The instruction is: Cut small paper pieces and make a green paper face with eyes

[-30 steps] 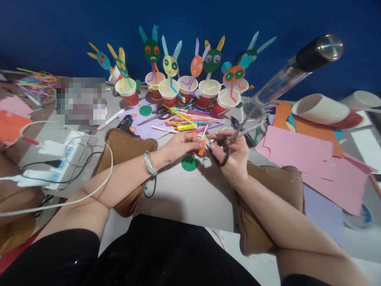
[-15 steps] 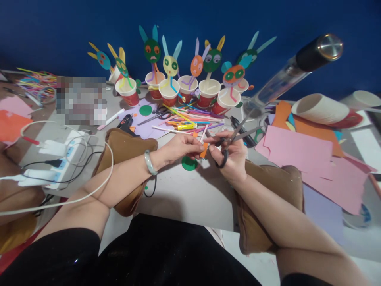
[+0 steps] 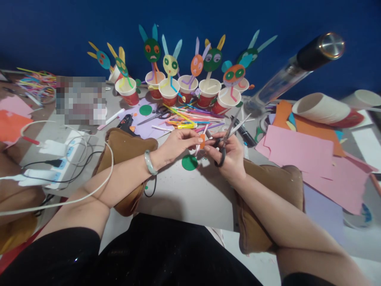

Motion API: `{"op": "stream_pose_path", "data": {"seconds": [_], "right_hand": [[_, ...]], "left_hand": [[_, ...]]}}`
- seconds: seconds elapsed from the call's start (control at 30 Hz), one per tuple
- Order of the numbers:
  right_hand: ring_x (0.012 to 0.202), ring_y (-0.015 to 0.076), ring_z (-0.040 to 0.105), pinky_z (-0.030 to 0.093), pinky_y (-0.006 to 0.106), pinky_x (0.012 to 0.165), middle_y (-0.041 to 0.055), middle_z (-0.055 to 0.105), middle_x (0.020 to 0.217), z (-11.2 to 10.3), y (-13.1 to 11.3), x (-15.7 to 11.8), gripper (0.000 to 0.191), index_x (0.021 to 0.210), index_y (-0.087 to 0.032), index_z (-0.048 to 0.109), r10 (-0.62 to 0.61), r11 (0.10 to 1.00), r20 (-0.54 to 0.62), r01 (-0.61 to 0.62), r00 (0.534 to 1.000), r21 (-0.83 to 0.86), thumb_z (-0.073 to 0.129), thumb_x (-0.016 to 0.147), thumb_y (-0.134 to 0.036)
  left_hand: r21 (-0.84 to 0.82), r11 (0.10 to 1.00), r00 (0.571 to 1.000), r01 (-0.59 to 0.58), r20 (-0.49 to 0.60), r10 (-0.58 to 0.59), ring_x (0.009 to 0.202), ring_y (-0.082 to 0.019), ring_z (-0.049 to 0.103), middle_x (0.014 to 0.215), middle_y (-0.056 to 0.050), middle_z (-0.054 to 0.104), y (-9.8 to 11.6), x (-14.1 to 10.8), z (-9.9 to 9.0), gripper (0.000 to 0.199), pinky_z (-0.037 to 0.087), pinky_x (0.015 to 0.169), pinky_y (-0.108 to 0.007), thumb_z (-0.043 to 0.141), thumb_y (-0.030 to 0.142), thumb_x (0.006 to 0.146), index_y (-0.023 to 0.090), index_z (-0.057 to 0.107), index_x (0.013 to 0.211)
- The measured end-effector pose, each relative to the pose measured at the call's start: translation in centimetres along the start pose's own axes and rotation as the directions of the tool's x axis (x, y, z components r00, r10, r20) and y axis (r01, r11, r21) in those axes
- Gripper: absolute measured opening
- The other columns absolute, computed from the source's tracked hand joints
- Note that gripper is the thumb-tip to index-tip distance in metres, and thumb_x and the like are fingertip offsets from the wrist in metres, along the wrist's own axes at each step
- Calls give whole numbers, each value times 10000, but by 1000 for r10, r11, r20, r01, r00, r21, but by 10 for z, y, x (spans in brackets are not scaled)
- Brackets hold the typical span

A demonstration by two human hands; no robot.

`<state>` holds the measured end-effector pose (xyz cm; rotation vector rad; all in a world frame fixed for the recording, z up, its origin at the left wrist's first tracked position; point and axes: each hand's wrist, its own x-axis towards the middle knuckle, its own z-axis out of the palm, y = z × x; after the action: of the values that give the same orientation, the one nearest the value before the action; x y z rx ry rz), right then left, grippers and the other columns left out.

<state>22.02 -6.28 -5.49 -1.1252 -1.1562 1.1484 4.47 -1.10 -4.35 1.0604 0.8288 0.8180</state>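
left grip (image 3: pixel 178 143) pinching flat orange paper (image 3: pixel 203 142); right grip (image 3: pixel 233 159) holding metal scissors (image 3: pixel 226 138) (splayed v-shaped).

The scissors (image 3: pixel 226 138) have swung, blades pointing more steeply upward.

Bare forearms (image 3: pixel 122 182) angled inward, left grip (image 3: pixel 177 145) pinched, right grip (image 3: pixel 232 159) curled, both close together

No lettering can be read; any print on the red paper cups (image 3: pixel 169 100) behind the scissors (image 3: pixel 229 131), or on the power strip (image 3: pixel 63 162) far to their left, is too small or blurred.
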Motion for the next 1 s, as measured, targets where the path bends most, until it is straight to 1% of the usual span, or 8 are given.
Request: {"op": "stream_pose_path", "data": {"seconds": [0.1,0.23,0.43,0.57,0.7,0.87,1.0], "right_hand": [[626,164,718,610,312,632,-32,740,768,1,-1,0,541,1011,-258,581,19,1000,14,-19,1000,2,960,674,-447],[602,155,692,597,306,611,-40,712,737,1,0,0,529,1009,-252,583,9,999,6,-9,1000,-33,949,683,-452],[597,159,687,593,308,591,-37,711,730,0,-1,1,508,1000,-261,580,-2,998,-12,1,1000,-56,934,696,-464],[590,160,690,592,307,589,-38,711,727,0,0,0,506,1002,-263,576,-10,998,-3,10,1000,-56,937,695,-439],[617,163,689,594,313,604,-30,712,747,-1,2,-1,460,1005,-264,583,-40,995,2,40,999,-92,913,722,-415],[630,154,676,596,306,619,-34,696,748,-1,4,0,435,1001,-265,590,-60,994,-6,59,998,-94,905,726,-383],[617,149,671,588,296,598,-32,700,743,-1,4,0,452,1001,-260,586,-60,995,-12,59,998,-84,908,728,-421]], "left_hand": [[5,1000,1000,-2,0,2,614,-78,525,667,22,635,1,-1,2,313,435,631,-247,875,400,682,151,688,712],[6,1000,1000,-30,0,30,616,-83,525,660,14,638,-1,0,2,261,430,634,-252,844,360,712,147,694,704],[29,998,998,-64,-8,64,637,-90,539,679,11,648,-3,-1,1,229,440,652,-255,822,345,738,152,699,720],[55,993,995,-101,4,101,651,-93,547,702,4,660,-1,-3,2,208,439,648,-251,817,334,747,156,709,739],[86,990,994,-110,-2,110,660,-95,541,692,2,659,2,-5,3,230,441,655,-247,816,355,761,157,706,716],[66,988,990,-141,-3,141,666,-98,557,708,2,672,2,-6,3,191,455,668,-249,793,329,757,156,715,735],[70,987,990,-143,-2,144,667,-98,560,716,3,671,2,-6,3,167,453,661,-247,775,312,764,155,718,758]]}}
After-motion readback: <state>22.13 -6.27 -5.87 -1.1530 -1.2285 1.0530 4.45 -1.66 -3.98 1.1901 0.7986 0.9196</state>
